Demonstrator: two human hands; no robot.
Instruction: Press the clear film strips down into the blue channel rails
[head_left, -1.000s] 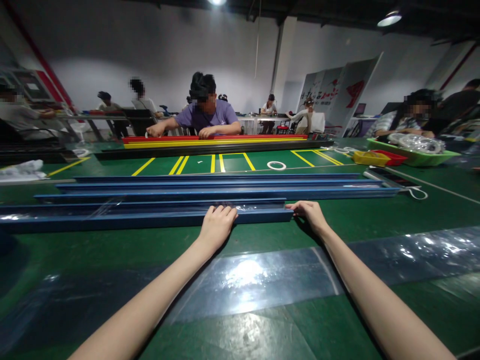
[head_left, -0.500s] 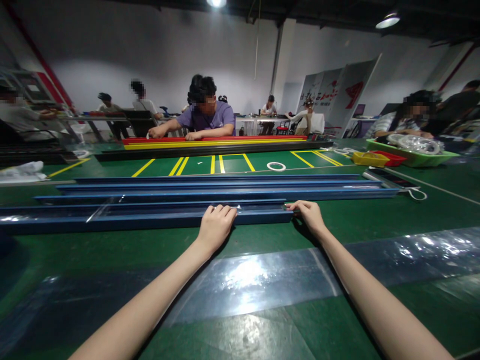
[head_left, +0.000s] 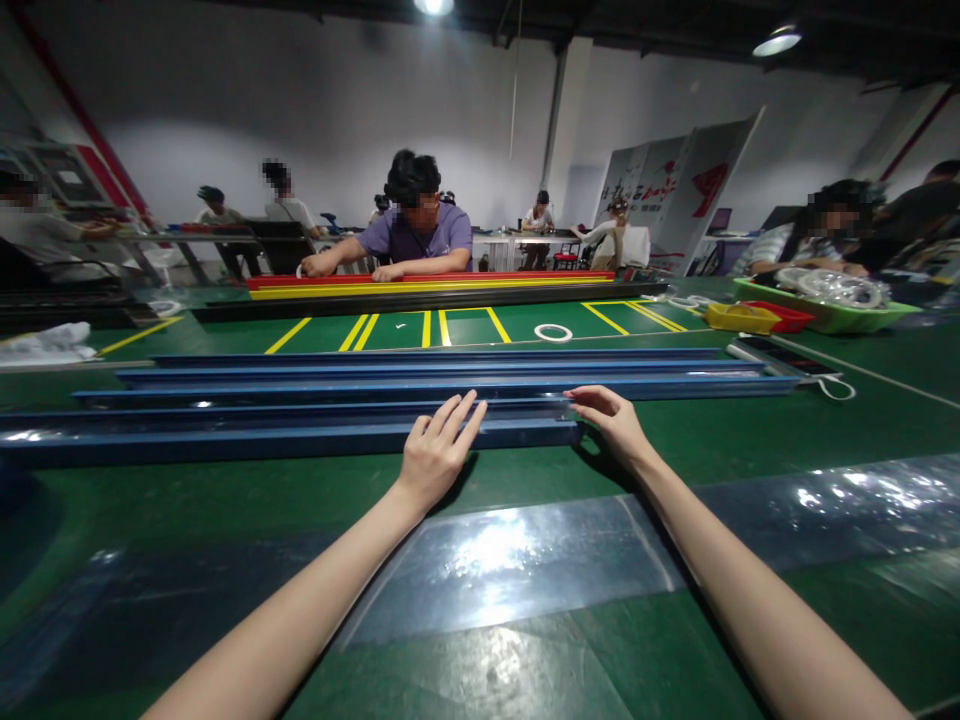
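A long blue channel rail [head_left: 262, 435] lies across the green table nearest me, with clear film along its top. My left hand [head_left: 436, 450] rests on it with fingers stretched out flat, holding nothing. My right hand [head_left: 611, 418] is at the rail's right end, fingers curved toward the end edge where the film stops; whether they pinch the film I cannot make out. Three more blue rails [head_left: 450, 380] lie parallel just behind it.
A clear plastic sheet [head_left: 525, 555] lies flat on the table under my forearms. Across the table a person in a purple shirt [head_left: 420, 235] works on red, yellow and black rails [head_left: 435, 288]. A tape ring [head_left: 553, 331] and coloured trays [head_left: 795, 312] sit further right.
My left hand has opened from a curled grip on the rail to flat, outstretched fingers. My right hand has lifted slightly at the rail's end. The loose film on the rail now lies smoother.
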